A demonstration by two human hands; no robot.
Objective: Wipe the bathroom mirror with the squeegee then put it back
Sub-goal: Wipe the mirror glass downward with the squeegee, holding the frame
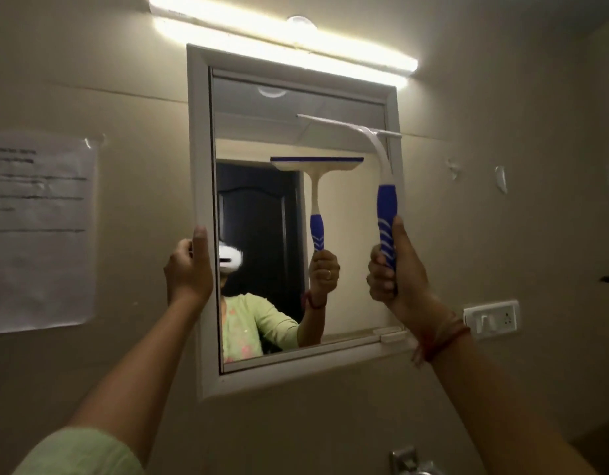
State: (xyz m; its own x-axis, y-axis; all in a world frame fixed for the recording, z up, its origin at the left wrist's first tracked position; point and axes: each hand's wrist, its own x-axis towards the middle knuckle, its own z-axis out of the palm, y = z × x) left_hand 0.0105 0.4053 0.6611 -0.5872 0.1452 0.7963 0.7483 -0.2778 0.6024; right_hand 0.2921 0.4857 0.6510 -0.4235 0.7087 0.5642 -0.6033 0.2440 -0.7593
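The bathroom mirror (262, 132) hangs on the wall in a white frame (200, 166). My right hand (395, 272) is closed around the blue grip of a squeegee (385, 207); its white neck curves up to a long blade lying across the mirror's upper right part. My left hand (190, 269) holds the frame's left edge, fingers wrapped around it. The glass reflects the squeegee, the hand and a dark door.
A tube light (282, 39) glows above the mirror. A taped paper notice (39, 228) hangs on the wall at left. A white switch and socket plate (491, 318) sits at right, and a metal tap fitting (409, 461) shows at the bottom.
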